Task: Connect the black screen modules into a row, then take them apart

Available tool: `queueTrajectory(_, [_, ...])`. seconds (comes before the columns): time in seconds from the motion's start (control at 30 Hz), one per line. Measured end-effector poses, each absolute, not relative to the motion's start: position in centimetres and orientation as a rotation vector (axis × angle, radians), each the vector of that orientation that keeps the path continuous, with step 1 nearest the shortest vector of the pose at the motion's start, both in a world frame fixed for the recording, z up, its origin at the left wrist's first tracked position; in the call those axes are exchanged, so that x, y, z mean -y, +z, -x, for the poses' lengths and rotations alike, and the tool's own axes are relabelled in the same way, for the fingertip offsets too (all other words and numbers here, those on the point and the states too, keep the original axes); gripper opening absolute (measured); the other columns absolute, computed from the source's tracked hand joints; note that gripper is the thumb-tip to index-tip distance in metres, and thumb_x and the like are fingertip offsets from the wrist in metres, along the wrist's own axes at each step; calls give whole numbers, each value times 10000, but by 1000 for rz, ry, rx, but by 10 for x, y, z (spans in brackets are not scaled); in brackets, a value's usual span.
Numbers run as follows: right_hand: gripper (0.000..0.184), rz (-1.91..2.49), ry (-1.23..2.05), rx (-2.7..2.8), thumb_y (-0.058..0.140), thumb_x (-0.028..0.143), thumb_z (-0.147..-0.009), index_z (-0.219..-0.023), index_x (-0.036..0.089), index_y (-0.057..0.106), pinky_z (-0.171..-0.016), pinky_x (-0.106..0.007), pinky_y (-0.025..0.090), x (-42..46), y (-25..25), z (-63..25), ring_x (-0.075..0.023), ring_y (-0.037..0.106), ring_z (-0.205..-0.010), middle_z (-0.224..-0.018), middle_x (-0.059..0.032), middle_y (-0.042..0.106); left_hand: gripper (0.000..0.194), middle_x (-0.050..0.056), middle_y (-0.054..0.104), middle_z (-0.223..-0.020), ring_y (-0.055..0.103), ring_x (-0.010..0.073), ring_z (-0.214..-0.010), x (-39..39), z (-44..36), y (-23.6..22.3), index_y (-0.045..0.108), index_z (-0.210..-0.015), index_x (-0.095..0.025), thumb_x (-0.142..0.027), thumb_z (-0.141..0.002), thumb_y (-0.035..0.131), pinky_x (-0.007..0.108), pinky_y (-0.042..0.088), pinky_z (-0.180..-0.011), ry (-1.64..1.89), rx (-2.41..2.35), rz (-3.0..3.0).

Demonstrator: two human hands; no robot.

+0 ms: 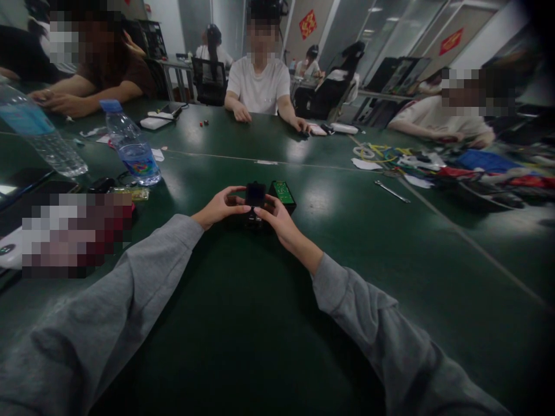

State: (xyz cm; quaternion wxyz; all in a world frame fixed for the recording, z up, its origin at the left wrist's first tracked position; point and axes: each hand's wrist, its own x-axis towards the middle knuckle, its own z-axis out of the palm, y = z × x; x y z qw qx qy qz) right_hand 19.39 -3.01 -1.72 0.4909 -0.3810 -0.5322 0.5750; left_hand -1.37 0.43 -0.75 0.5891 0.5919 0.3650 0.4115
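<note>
"Water bottle (43,136) at the far left, large, with a light blue label. What comes after it?"

"A smaller bottle (134,147) with a blue cap, on the same dark green table (217,323). Across from it, a person in a brown top (125,72) has both forearms on the tabletop."

"And the left hand (221,207)?"

"It grips the left side of a black device (255,195), thumb at the near lower edge, the other fingers curled behind the side. A small dark screen shows on the device."

"Where exactly is that device?"

"Between the two hands, over the middle of the table. I can't tell whether it touches the surface."

"Is the right hand (281,222) on it as well?"

"Yes, gripping the right side, thumb at the lower edge and fingers bent around behind. Just beyond that hand, a green circuit board (282,192) sits on top of a black box (289,207)."

"Who is straight across?"

"A person in a white T-shirt (259,86), one hand near a small dark object (304,135)."

"Then the right side?"

"A metal wrench (391,191) lies well apart from the hands, and beyond it spreads a tangle of cables (392,156), with a blue bundle (488,162) farther right."
</note>
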Motion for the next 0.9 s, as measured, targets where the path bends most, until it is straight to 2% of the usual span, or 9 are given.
queueTrajectory(0.4, [680, 915, 1400, 1307, 847, 436, -677, -1212, 202, 497, -1021, -466, 471, 34, -13, -194, -268, 604, -1104, -1128, -98, 643, 702, 34, 671, -937, 652, 195, -935, -5, 14, -8, 545, -1247, -170, -243, -625, 861, 468, 454, -971, 936, -856, -1387])
queueTrajectory(0.67, [674, 941, 1360, 1322, 825, 464, -705, -1233, 207, 494, -1022, -442, 472, 34, -16, -193, -264, 581, -1145, -1179, -102, 623, 768, 43, 671, -976, 638, 221, -1013, -2, 14, -4, 489, -1332, -184, -286, -656, 838, 468, 433, -1004, 901, -838, -1350])
queueTrajectory(0.9, [682, 928, 1367, 1306, 827, 454, -697, -1233, 210, 484, -1029, -457, 471, 35, -15, -191, -271, 581, -1147, -1174, -103, 621, 730, 52, 664, -971, 629, 243, -1011, 1, 8, -1, 513, -1293, -171, -341, -653, 820, 488, 432, -992, 938, -914, -1362])
